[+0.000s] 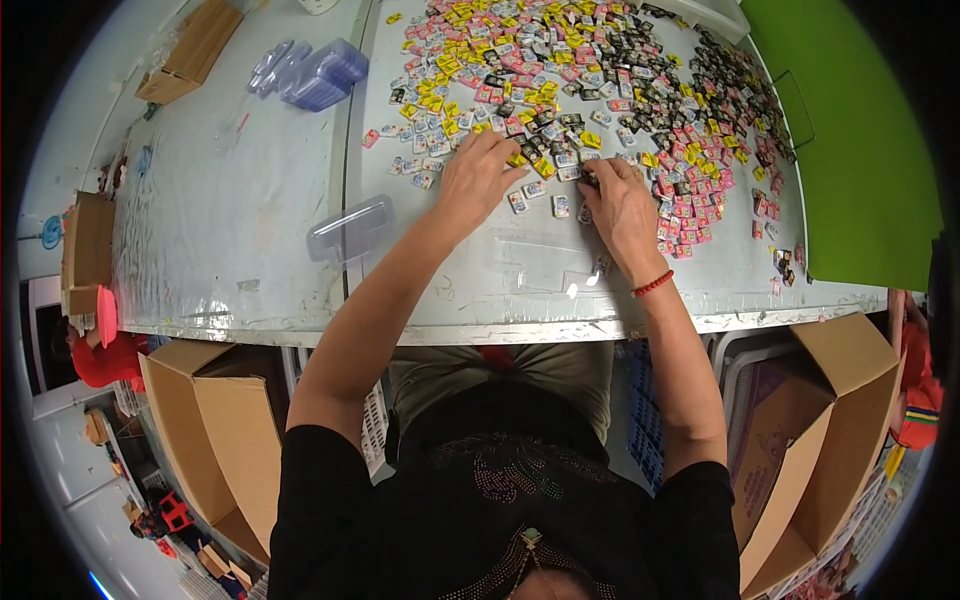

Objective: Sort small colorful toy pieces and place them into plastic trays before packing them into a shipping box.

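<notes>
A wide spread of small flat rectangular pieces in pink, yellow, black and white covers the far part of the table. My left hand rests on the near edge of the spread. Its fingers bend down and its thumb stands apart from them, beside yellow and black pieces. My right hand is closed, thumb and fingertips around a small black piece. Several white pieces lie between the hands. Nearer me sits a shallow clear plastic tray, hard to see against the table.
Left of my forearm lies a clear plastic case. Stacked clear cases and a cardboard box are farther left. A green panel borders the right. Open cartons flank me below the table edge. People in red are at both sides.
</notes>
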`<state>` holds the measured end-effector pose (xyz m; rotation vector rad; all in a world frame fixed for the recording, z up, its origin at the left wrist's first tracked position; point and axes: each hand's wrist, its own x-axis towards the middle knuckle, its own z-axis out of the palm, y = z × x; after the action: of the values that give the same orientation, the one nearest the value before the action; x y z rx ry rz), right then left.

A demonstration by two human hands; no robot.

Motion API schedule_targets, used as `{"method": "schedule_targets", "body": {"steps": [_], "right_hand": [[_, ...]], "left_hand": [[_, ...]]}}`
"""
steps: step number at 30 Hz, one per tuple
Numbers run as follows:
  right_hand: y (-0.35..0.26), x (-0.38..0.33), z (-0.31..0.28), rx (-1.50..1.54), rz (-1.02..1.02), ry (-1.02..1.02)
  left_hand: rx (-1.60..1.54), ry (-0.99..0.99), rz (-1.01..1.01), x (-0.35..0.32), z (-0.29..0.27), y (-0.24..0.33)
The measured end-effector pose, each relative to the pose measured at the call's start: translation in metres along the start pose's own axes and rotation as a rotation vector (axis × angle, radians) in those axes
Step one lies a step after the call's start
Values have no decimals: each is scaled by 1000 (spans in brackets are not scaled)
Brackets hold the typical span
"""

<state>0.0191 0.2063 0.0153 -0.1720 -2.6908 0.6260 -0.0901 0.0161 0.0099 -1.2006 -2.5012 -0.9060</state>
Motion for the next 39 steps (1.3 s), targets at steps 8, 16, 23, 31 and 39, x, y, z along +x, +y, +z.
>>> {"method": "schedule_targets", "body": {"steps": [8, 16, 23, 31, 39], "right_hand": [[-3, -13, -20, 150, 85, 3], [-22, -36, -13, 246, 167, -72], [-35, -29, -23, 267, 187, -20], [-55, -16, 5, 295, 93, -87], [-66, -15, 24, 132, 69, -97]], "left_hand": [[-248, -133, -113, -11, -21, -10], [-232, -273, -107, -31, -26, 5], [-234, -167, -17, -30, -14, 12], [-275, -275, -9, -36, -31, -3], [-275, -251, 43, -39, -22, 6]]}}
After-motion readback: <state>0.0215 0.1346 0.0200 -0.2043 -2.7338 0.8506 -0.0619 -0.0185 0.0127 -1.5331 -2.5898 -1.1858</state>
